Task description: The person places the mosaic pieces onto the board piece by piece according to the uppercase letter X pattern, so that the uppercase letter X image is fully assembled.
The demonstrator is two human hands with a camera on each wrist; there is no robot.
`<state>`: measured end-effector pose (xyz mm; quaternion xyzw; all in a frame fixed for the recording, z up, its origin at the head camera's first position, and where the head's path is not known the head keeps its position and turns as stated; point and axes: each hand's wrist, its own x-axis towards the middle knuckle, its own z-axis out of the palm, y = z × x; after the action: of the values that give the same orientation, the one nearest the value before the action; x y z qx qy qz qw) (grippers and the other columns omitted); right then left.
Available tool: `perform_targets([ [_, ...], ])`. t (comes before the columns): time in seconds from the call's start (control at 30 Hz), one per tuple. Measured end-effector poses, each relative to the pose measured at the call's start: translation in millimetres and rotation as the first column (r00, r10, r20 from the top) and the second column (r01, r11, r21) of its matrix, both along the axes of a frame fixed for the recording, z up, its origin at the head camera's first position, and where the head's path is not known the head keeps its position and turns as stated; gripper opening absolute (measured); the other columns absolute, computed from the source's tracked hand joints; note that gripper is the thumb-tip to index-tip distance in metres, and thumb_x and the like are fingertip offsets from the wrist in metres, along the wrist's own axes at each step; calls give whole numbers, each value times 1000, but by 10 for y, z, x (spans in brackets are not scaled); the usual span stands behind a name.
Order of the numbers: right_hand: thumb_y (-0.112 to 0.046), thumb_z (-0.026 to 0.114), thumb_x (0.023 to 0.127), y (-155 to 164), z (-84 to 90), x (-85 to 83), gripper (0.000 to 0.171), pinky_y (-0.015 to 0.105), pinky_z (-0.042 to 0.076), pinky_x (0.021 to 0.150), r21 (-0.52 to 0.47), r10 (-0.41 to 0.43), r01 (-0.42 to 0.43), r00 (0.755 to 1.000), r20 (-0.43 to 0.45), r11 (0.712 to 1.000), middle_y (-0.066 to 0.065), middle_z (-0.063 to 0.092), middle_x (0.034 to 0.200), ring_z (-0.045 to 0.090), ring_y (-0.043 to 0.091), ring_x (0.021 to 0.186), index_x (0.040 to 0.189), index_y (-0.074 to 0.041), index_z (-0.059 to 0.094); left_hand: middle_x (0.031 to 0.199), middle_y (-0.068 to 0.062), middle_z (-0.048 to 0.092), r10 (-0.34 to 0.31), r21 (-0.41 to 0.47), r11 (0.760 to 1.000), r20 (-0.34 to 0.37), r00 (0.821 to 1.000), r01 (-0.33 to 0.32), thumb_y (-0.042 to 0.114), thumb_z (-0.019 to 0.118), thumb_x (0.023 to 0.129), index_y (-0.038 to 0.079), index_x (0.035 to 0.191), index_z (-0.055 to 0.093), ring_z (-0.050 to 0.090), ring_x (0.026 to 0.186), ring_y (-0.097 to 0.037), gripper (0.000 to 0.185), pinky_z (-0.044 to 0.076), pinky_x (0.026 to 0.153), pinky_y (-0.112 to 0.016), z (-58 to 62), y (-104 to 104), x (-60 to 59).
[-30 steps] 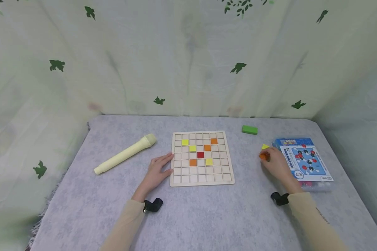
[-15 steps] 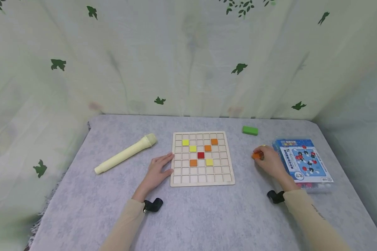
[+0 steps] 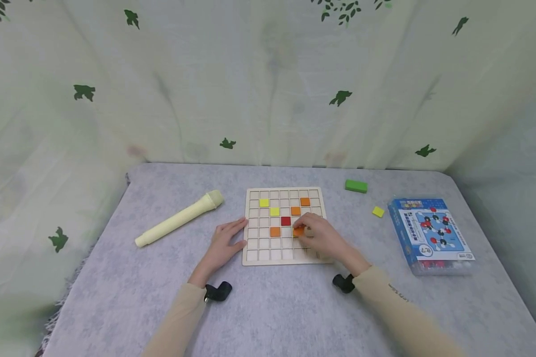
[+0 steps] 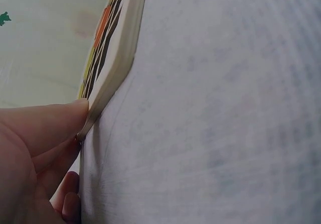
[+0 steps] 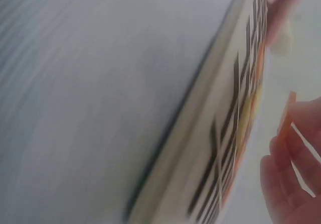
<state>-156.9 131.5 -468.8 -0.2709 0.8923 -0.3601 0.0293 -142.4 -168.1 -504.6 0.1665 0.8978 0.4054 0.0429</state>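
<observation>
A square wooden grid board [image 3: 272, 262] lies flat in the middle of the table, seen in the head view. Yellow, orange and red [image 3: 286, 221] tiles fill several of its cells. Along the board's left edge rests my left hand [image 3: 222, 244], fingers extended and thumb [image 4: 55, 123] against the side. My right hand [image 3: 325, 238] pinches an orange tile [image 5: 287, 116] between thumb and fingertips, held above the board's right half. That hand covers some cells on the lower right, including part of the area beside the red tile.
A pale yellow toy microphone [image 3: 178, 219] lies left of the board. Toward the back right is a green block [image 3: 356, 186]. One loose yellow tile [image 3: 378, 211] sits beside a blue-and-white box with molecule pictures [image 3: 442, 238].
My right hand has carried the orange tile leftward from near the box to over the board, uncovering the loose yellow tile. The left hand has stayed at the board's edge.
</observation>
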Motion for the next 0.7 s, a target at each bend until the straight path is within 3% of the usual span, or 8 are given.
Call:
perform_targets([
  [0.3, 0, 64, 85, -467, -46, 61, 21, 29, 47, 82, 111, 145, -141, 989, -26, 984, 0, 60, 103, 53, 14, 89, 105, -7, 65, 150, -11, 37, 4, -9, 1000, -9, 1000, -4, 14, 63, 92, 3, 143, 44, 30, 129, -33, 55, 25, 101, -51, 0, -1, -3],
  [0.7, -7, 65, 87, -789, -41, 27, 21, 25, 44, 87, 246, 177, -166, 984, -23, 955, -2, 62, 103, 52, 14, 97, 108, -11, 66, 150, -10, 37, 8, -4, 1000, -8, 1000, -8, 14, 63, 92, 3, 142, 45, 30, 129, -33, 54, 25, 101, -52, 15, 2, 6],
])
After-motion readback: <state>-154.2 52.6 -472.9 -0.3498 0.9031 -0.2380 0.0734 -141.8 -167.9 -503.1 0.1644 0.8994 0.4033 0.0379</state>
